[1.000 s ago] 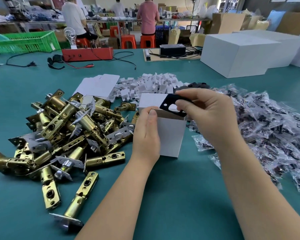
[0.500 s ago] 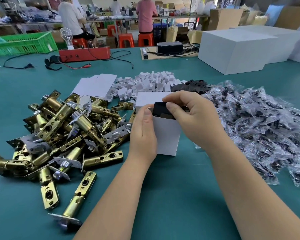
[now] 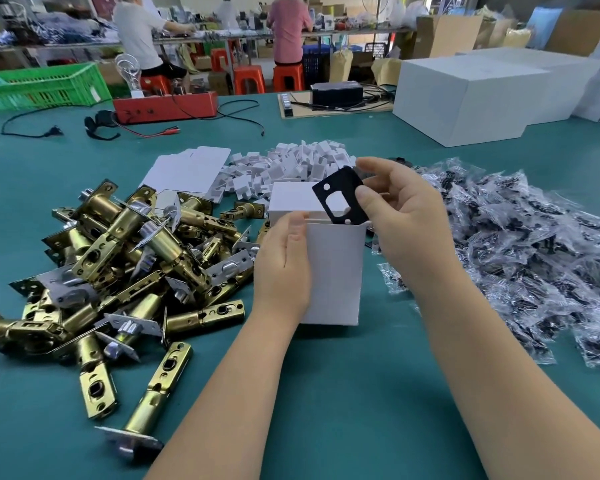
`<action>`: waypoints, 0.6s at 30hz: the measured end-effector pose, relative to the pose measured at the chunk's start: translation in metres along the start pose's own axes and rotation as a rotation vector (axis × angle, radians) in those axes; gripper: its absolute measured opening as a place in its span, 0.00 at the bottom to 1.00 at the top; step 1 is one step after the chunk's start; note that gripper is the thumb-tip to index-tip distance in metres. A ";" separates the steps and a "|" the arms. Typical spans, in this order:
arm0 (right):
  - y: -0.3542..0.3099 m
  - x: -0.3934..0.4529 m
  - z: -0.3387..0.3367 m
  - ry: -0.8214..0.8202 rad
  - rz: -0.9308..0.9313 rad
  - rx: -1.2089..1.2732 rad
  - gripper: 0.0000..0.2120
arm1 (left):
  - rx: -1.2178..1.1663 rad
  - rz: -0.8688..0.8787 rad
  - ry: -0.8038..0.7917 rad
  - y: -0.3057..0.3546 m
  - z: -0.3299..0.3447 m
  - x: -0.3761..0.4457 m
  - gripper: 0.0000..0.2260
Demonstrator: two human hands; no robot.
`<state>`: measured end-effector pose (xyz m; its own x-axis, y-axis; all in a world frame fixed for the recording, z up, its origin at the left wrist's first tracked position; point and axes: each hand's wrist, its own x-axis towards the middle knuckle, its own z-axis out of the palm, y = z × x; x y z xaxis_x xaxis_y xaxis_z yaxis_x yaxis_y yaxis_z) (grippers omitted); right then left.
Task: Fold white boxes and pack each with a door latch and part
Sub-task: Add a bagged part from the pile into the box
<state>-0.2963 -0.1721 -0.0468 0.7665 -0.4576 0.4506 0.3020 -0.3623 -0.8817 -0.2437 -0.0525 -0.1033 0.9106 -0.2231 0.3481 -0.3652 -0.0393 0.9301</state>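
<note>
A small white box [image 3: 336,271] stands upright on the green table, its top flap open toward the back. My left hand [image 3: 284,265] grips the box's left side, thumb at the top edge. My right hand [image 3: 406,216] pinches a flat black plate [image 3: 342,195] with a rectangular cut-out and round holes. The plate is tilted, and its lower end is at the box's open top. A pile of brass door latches [image 3: 125,258] lies left of the box.
Clear bags of dark parts [image 3: 520,251] are heaped on the right. Behind the box lie flat white box blanks [image 3: 187,171], a heap of small white card inserts [image 3: 291,164] and some black plates. Large white cartons [image 3: 471,95] stand at the back right.
My right hand has lifted the black plate from the box's rim, so its whole face shows above the opening. My left hand stays on the box.
</note>
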 end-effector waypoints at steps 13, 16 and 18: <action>0.004 -0.005 0.002 -0.278 -0.058 -0.323 0.09 | -0.017 0.046 0.035 -0.002 0.000 -0.001 0.16; 0.003 -0.004 0.000 -0.173 -0.226 -0.452 0.08 | 0.002 0.051 0.048 -0.004 0.001 -0.001 0.18; 0.005 0.002 -0.007 -0.075 -0.204 -0.457 0.09 | 0.010 0.100 0.069 -0.005 0.002 -0.003 0.20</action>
<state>-0.2971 -0.1806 -0.0495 0.7615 -0.2867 0.5813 0.1837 -0.7646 -0.6178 -0.2450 -0.0534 -0.1090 0.8807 -0.1591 0.4461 -0.4560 -0.0299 0.8895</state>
